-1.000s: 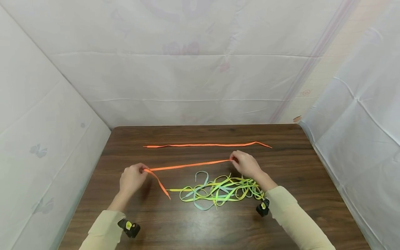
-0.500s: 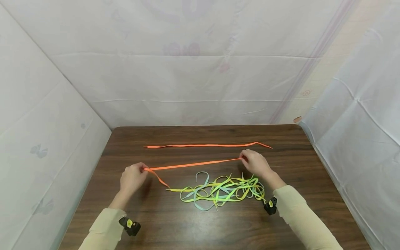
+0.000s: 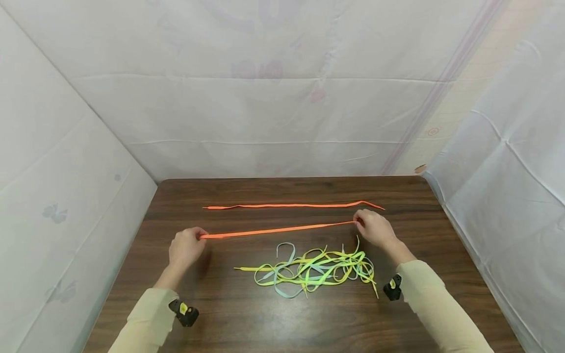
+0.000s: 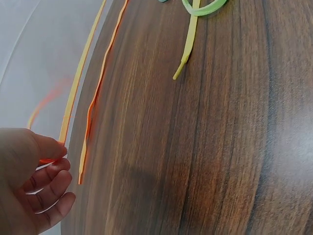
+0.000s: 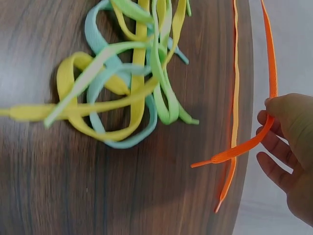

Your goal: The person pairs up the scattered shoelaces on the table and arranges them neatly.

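An orange shoelace (image 3: 282, 229) is stretched between both hands, held above the table. My left hand (image 3: 186, 249) pinches it between thumb and forefinger toward its left end, and a blurred tail (image 4: 46, 102) flicks out past the fingers in the left wrist view. At the other side my right hand (image 3: 375, 228) pinches the lace, with a short tipped tail (image 5: 239, 152) hanging from the fingers in the right wrist view. A second orange shoelace (image 3: 287, 205) lies nearly straight on the table behind the held one.
Nearer than the held lace, a tangle of yellow, green and pale blue shoelaces (image 3: 309, 269) lies on the dark wood table (image 3: 265, 323). One yellow end (image 4: 188, 41) points left out of the tangle. White sheeting (image 3: 282, 122) encloses the back and sides.
My right hand has moved to the right, and the lace span between the hands has grown longer. The tail that hung from my left hand has shortened and swung out of the head view.
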`<state>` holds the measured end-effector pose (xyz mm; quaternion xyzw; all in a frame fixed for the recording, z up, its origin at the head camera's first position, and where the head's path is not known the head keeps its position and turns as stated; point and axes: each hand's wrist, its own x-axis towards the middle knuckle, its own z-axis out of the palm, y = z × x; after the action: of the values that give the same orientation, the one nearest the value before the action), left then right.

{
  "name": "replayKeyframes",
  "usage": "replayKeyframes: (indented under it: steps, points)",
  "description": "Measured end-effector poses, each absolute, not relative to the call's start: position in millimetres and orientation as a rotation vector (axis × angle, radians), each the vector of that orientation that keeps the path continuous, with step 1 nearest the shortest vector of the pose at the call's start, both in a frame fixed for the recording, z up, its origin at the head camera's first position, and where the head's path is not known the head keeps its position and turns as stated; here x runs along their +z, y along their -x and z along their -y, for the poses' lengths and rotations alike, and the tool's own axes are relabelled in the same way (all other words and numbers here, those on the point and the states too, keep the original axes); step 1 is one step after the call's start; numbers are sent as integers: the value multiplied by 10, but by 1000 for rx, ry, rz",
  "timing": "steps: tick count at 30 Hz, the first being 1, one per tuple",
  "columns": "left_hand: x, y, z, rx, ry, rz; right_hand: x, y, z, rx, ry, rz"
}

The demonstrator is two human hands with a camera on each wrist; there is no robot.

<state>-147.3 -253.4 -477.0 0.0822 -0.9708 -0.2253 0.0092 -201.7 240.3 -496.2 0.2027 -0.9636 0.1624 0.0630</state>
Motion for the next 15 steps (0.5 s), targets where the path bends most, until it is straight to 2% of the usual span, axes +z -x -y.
replayKeyframes:
  steps: [15]
  points:
    - [-4833, 1603, 2635, -664, -223, 3084, -4975, 2100, -2674, 456, -523, 2947]
